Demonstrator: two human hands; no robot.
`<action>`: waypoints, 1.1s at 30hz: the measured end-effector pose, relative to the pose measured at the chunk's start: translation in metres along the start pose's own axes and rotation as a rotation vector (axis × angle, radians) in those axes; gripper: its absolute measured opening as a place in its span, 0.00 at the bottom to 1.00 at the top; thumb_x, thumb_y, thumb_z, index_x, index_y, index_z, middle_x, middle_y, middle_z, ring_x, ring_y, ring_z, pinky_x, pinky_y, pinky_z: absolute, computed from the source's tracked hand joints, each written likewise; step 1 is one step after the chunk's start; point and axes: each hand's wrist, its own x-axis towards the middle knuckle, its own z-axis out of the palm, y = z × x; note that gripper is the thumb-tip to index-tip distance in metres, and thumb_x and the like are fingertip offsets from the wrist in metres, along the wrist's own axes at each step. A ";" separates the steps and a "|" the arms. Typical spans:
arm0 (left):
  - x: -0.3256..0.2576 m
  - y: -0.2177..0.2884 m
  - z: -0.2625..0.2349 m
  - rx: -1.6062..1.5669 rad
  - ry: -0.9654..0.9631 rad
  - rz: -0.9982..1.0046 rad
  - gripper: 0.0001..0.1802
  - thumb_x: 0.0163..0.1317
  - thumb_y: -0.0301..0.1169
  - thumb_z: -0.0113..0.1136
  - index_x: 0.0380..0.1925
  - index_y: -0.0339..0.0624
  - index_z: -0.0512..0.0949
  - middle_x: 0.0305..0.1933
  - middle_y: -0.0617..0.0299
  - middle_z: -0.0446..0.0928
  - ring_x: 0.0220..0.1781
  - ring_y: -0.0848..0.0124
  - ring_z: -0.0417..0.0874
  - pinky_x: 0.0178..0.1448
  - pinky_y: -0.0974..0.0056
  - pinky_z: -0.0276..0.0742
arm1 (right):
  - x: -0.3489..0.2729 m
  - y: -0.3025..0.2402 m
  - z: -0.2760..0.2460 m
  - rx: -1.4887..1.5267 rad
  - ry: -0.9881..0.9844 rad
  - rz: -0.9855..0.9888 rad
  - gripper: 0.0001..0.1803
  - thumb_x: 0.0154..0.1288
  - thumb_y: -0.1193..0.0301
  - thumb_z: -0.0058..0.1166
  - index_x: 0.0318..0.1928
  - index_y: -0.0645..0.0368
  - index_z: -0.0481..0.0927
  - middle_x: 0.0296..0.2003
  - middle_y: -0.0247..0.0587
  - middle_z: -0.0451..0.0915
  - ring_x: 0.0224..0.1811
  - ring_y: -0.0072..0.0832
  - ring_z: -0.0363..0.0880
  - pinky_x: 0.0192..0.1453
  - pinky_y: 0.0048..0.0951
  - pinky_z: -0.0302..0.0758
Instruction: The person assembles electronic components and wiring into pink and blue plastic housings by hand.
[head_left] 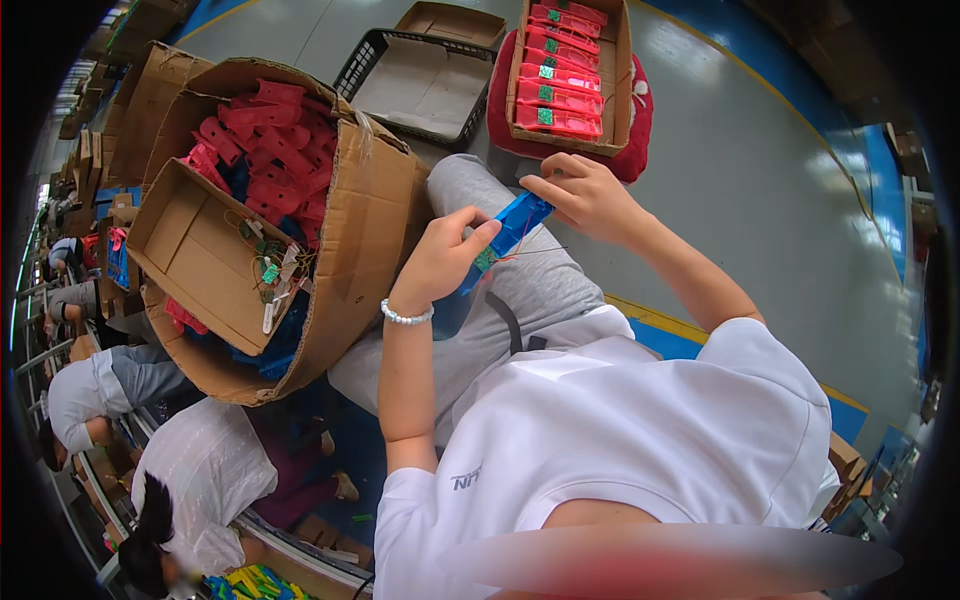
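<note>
A long blue plastic casing (516, 222) lies between my two hands above my lap. My left hand (447, 250) is closed around its near end, where a small green circuit board (486, 260) and thin red wires show. At the far end of the casing, the fingers of my right hand (583, 195) are pinched together against it; whether they also hold a wire is too small to make out. To the left, a shallow cardboard tray (190, 250) with several small boards and wires (272, 270) rests in a big carton.
The big carton (375, 190) holds red plastic casings (275, 140) and some blue ones. Beyond my knees are a black basket (410, 85) and a cardboard box (622, 100) of red casings with green boards, on a red cushion (642, 120). Other people (200, 480) work at the lower left.
</note>
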 end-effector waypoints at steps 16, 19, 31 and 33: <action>0.011 -0.061 -0.006 -0.233 0.619 0.224 0.19 0.70 0.31 0.55 0.57 0.31 0.71 0.49 0.55 0.79 0.39 0.75 0.81 0.44 0.71 0.76 | -0.011 0.191 0.024 -0.105 -0.044 0.432 0.23 0.58 0.62 0.64 0.49 0.64 0.80 0.36 0.47 0.79 0.36 0.42 0.80 0.42 0.38 0.78; -0.017 -0.071 -0.002 -0.246 0.641 0.180 0.17 0.71 0.29 0.52 0.55 0.31 0.72 0.47 0.56 0.80 0.46 0.72 0.82 0.48 0.68 0.78 | 0.003 0.244 0.038 -0.196 -0.099 0.580 0.20 0.58 0.59 0.64 0.41 0.64 0.80 0.37 0.52 0.80 0.42 0.48 0.81 0.48 0.43 0.78; -0.131 -0.052 -0.025 0.301 1.428 0.418 0.10 0.69 0.20 0.49 0.46 0.27 0.76 0.42 0.50 0.81 0.40 0.66 0.83 0.46 0.65 0.80 | 0.020 0.339 0.062 -0.134 -0.633 0.543 0.34 0.48 0.74 0.67 0.60 0.59 0.75 0.49 0.53 0.81 0.54 0.48 0.78 0.60 0.40 0.74; -0.148 -0.052 -0.048 0.773 1.670 0.377 0.09 0.67 0.19 0.50 0.45 0.27 0.76 0.40 0.48 0.81 0.38 0.61 0.83 0.45 0.61 0.79 | 0.049 0.317 0.054 -0.209 -0.676 0.435 0.34 0.50 0.75 0.66 0.61 0.59 0.74 0.51 0.52 0.80 0.55 0.48 0.78 0.61 0.40 0.74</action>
